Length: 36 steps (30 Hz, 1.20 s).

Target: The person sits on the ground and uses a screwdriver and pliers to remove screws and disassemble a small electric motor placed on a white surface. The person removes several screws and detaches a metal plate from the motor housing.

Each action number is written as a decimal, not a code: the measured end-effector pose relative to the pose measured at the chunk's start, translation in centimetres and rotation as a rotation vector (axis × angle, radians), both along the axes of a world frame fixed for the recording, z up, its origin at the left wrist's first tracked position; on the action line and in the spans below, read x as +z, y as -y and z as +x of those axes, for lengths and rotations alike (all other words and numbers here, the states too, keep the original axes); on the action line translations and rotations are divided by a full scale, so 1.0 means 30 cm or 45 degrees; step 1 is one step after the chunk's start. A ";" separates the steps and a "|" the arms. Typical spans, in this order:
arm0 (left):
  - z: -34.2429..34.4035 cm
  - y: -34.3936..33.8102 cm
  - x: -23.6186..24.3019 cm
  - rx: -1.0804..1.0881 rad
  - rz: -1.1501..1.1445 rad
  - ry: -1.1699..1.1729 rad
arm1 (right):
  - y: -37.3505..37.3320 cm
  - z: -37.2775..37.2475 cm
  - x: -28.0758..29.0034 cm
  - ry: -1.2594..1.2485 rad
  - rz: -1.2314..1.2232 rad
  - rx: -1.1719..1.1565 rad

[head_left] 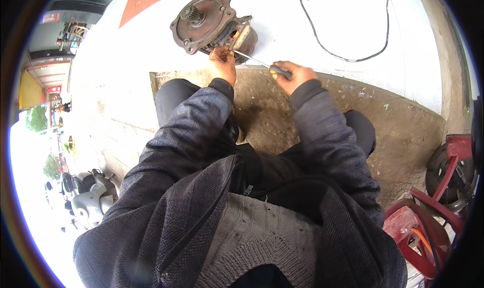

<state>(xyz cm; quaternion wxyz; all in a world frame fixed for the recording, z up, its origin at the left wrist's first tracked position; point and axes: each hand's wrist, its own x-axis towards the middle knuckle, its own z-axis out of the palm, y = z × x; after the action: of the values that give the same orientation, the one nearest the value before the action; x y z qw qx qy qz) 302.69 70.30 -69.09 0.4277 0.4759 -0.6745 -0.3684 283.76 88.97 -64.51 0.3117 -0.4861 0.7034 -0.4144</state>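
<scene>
The screwdriver (277, 70), clamped in the right grip (296, 78), is best angled clear of the left grip (223, 65), closure undeterminable, at the housing (213, 25).

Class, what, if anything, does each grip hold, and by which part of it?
The right grip holds a screwdriver by its handle. The left grip is at the machine part; whether it holds anything cannot be told.
</scene>
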 end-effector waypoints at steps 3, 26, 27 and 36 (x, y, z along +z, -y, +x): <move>-0.008 0.001 0.002 -0.015 -0.017 0.079 | 0.015 -0.100 -0.007 0.352 0.121 -0.297; -0.035 0.004 0.014 0.065 -0.050 0.202 | 0.094 -0.103 -0.032 0.163 0.077 -0.289; -0.033 0.005 0.013 0.068 -0.069 0.215 | 0.093 -0.100 -0.033 0.135 0.078 -0.258; -0.029 0.007 0.020 0.128 -0.211 0.429 | 0.131 -0.210 -0.017 1.178 0.395 -0.287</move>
<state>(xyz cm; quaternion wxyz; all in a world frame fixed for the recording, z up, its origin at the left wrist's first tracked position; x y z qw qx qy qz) 301.81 70.10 -68.49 0.3642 0.5269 -0.7402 -0.2047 277.46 85.04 -65.03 0.6129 -0.1202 0.5931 -0.5081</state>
